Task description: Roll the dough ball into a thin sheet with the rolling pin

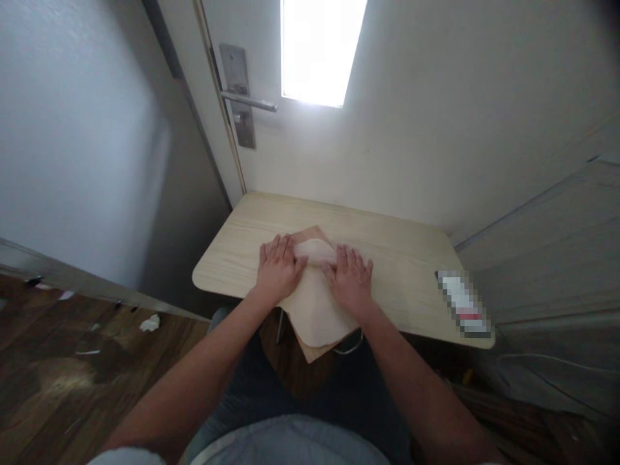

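Note:
A thin cream-coloured sheet (317, 310), perhaps paper or cloth, lies over a brown sheet of paper (308, 232) on a small wooden table. Its far end is folded or rolled back into a thick edge, and its near corner hangs past the table's front. My left hand (279, 268) grips the left end of that fold, thumb on the near side and fingers over the top. At the right end, my right hand (349, 274) holds the fold in the same way. The two thumbs point toward each other with a gap between them.
The pale table (402, 258) stands against a white door with a metal handle (249, 101) and a bright window pane (320, 51). A blurred-out phone-like object (464, 305) lies at its right end. Crumpled white paper (150, 323) is on the wooden floor at left.

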Action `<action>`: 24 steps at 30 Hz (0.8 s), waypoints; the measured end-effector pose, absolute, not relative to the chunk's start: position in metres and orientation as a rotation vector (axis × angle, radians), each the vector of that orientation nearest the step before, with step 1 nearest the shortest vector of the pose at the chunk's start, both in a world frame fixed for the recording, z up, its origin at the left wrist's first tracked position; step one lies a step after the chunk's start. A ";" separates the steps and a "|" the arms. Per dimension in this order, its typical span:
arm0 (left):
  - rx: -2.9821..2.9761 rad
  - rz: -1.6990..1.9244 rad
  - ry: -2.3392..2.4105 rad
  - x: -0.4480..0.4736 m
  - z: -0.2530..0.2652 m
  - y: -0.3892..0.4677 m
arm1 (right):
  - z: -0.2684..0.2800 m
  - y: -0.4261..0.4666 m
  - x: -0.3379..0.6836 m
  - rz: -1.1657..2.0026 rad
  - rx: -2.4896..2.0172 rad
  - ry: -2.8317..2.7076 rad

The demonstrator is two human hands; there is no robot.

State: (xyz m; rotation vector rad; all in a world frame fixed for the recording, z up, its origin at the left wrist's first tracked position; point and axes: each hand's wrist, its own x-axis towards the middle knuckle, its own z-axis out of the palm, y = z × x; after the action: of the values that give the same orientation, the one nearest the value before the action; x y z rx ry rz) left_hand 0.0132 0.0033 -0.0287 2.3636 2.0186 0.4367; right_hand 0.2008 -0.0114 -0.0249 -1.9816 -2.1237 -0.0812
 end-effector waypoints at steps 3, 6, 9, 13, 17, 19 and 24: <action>2.342 0.415 2.023 0.019 -0.025 0.039 | -0.021 0.025 0.199 -0.051 -2.023 -2.100; 2.326 0.368 2.003 0.022 -0.020 0.071 | -0.017 0.060 0.198 -0.030 -2.082 -2.077; 2.296 0.328 1.987 0.024 -0.017 0.100 | -0.015 0.091 0.199 0.037 -2.139 -2.074; 2.285 0.278 1.971 0.026 -0.015 0.129 | -0.013 0.123 0.201 0.142 -2.179 -2.062; 2.356 0.256 1.933 0.026 -0.015 0.144 | -0.011 0.137 0.203 0.131 -2.139 -2.075; 2.396 0.262 1.909 0.025 -0.015 0.145 | -0.011 0.136 0.203 0.105 -2.123 -2.077; 2.353 0.325 1.951 0.024 -0.019 0.127 | -0.018 0.109 0.200 0.005 -2.076 -2.047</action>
State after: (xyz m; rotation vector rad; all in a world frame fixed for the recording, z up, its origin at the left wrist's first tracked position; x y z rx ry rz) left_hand 0.0242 0.1265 -0.0187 2.3529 1.9512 0.3250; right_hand 0.1997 0.1088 -0.0181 -2.0756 -2.0473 0.0046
